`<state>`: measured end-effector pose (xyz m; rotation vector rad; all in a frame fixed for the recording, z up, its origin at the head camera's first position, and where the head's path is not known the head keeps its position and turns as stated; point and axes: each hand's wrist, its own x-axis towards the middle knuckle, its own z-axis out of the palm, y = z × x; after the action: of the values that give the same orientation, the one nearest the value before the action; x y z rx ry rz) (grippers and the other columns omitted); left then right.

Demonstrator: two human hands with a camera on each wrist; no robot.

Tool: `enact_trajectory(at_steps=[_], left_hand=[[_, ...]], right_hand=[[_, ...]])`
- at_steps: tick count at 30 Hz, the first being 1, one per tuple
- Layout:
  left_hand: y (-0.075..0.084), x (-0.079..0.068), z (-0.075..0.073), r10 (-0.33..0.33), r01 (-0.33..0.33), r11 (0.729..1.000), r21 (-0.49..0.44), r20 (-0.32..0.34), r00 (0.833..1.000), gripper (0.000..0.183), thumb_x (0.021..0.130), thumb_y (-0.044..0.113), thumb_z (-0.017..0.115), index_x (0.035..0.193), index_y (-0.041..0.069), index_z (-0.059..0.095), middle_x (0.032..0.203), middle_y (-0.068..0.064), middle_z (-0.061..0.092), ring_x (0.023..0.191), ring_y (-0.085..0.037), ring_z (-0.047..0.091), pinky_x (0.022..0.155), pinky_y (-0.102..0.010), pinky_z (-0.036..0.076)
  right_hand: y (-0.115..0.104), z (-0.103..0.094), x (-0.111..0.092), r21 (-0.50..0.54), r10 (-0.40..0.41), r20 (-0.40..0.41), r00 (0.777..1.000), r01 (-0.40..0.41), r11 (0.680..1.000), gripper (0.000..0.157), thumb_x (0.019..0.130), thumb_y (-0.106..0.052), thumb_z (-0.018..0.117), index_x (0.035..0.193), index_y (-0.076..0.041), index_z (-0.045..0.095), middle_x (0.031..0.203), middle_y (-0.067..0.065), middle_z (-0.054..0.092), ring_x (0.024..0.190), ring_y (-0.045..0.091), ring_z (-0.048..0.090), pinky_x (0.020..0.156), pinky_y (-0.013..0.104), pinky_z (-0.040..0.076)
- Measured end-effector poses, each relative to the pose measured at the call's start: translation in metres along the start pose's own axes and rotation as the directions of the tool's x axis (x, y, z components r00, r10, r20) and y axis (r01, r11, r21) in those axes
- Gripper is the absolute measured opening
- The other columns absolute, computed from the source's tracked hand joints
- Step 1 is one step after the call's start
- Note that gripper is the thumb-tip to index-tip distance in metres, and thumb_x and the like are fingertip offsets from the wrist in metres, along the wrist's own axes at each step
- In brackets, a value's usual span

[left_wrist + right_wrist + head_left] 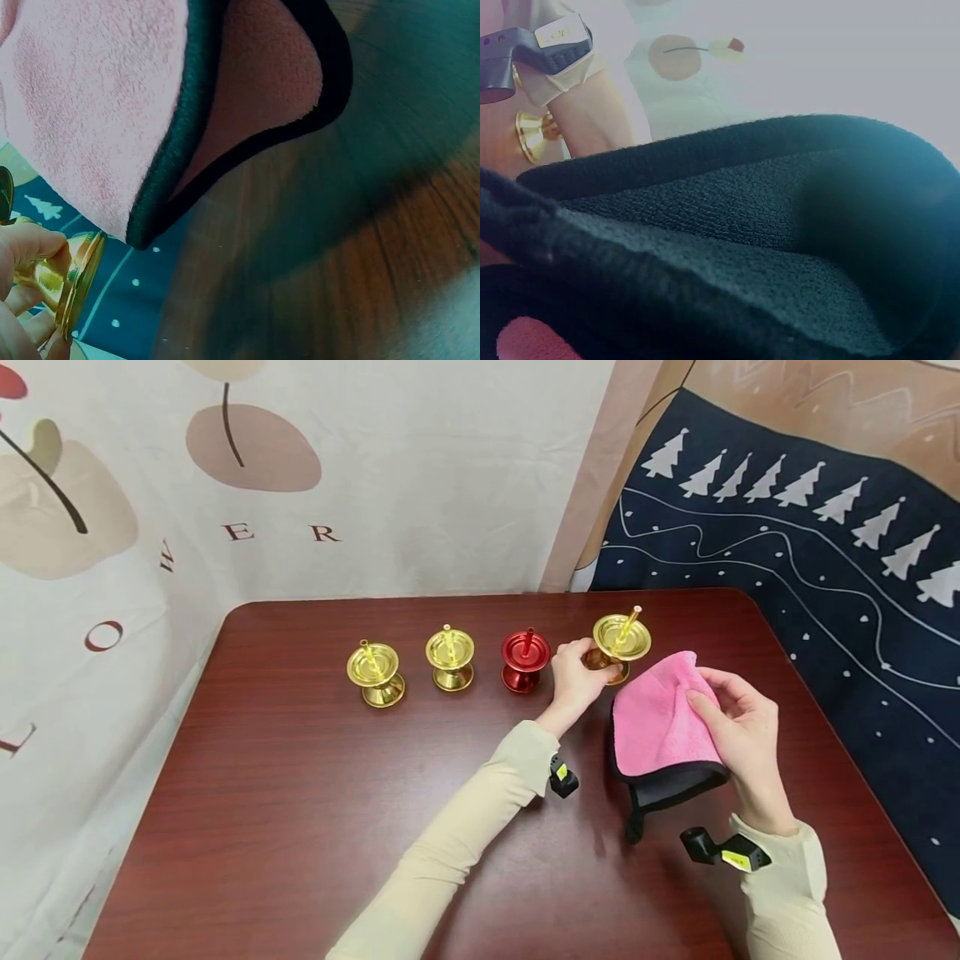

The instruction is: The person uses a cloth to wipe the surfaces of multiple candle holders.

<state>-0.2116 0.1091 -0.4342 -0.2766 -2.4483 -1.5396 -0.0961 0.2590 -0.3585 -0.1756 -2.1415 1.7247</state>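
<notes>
My left hand (576, 683) grips a gold candle holder (622, 639) by its stem, below the wide dish, at the back right of the table. In the left wrist view, the fingers (22, 247) curl round the holder's shiny stem near its flared base (81, 289). A folded cloth (663, 727), pink on one face with a black border, hangs from my right hand (750, 735), pinched between thumb and fingers. It is beside the gold holder and partly in front of it. The cloth's dark inner side (705, 202) fills much of the right wrist view and hides the right fingers there.
Left of my left hand stand a red candle holder (525, 656) and two more gold ones, the nearer (450, 656) and the farther (375, 672), in a row on the brown table (300, 827). Behind hang a pale printed curtain (420, 485) and a navy tree-patterned cloth (750, 539).
</notes>
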Motion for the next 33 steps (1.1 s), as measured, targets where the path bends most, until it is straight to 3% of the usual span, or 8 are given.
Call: enact_trajectory(at_steps=[6,20,33], left_hand=[[-0.006,-0.003,0.008,-0.065,0.065,0.998,-0.013,0.005,0.998,0.029,0.069,0.019,0.082,0.093,0.008,0.072,0.087,-0.004,0.07,0.088,-0.019,0.054,0.078,-0.027,0.04],[-0.029,-0.006,0.026,-0.099,0.1,0.991,0.087,-0.014,0.995,0.029,0.065,0.017,0.084,0.09,0.008,0.072,0.082,-0.005,0.068,0.083,-0.021,0.055,0.073,-0.025,0.041],[-0.039,-0.006,0.032,-0.161,0.158,0.977,0.143,0.011,0.987,0.025,0.067,0.019,0.083,0.087,0.01,0.071,0.076,-0.003,0.065,0.082,-0.02,0.056,0.07,-0.026,0.043]], right_hand=[[0.004,-0.002,-0.001,0.013,0.011,-0.009,1.0,-0.011,1.0,0.022,0.081,0.004,0.066,0.1,-0.007,0.07,0.081,-0.008,0.068,0.066,0.006,0.059,0.059,0.013,0.046],[0.007,-0.002,-0.003,0.06,0.005,0.006,1.0,-0.005,0.998,0.023,0.081,0.006,0.065,0.1,-0.006,0.07,0.081,-0.006,0.069,0.065,0.006,0.059,0.057,0.014,0.046],[0.008,-0.003,-0.005,0.019,-0.002,0.023,1.0,0.002,1.0,0.023,0.082,0.004,0.064,0.101,-0.007,0.069,0.081,-0.007,0.068,0.063,0.006,0.058,0.056,0.014,0.045]])
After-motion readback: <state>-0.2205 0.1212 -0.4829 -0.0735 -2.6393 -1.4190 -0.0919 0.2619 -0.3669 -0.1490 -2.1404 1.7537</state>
